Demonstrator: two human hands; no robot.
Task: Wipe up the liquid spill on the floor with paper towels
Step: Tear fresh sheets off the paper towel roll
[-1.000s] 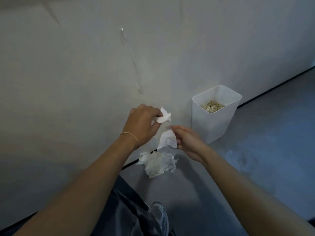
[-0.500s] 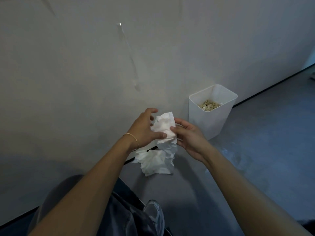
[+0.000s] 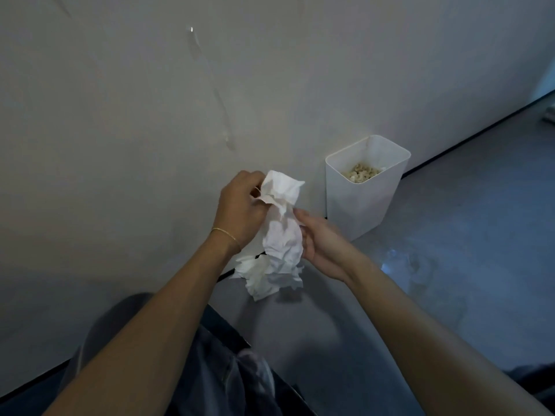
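Observation:
A crumpled strip of white paper towels [image 3: 280, 235] hangs in the air in front of the wall, above the grey floor. My left hand [image 3: 240, 211] grips its top end, fingers closed round the paper. My right hand [image 3: 318, 241] holds the middle of the strip from the right side. The lower part of the towels dangles free in a loose bunch. On the floor to the right, a shiny wet patch of spilled liquid [image 3: 417, 265] spreads out near the bin.
A white square bin [image 3: 360, 211] with beige scraps inside stands against the wall, just right of my hands. The pale wall [image 3: 150, 115] fills the left and top. My knee and dark trousers [image 3: 216, 379] show at the bottom.
My left hand has regripped and drawn the top of the towels upward, so the strip is stretched longer. My right hand has shifted lower along the paper.

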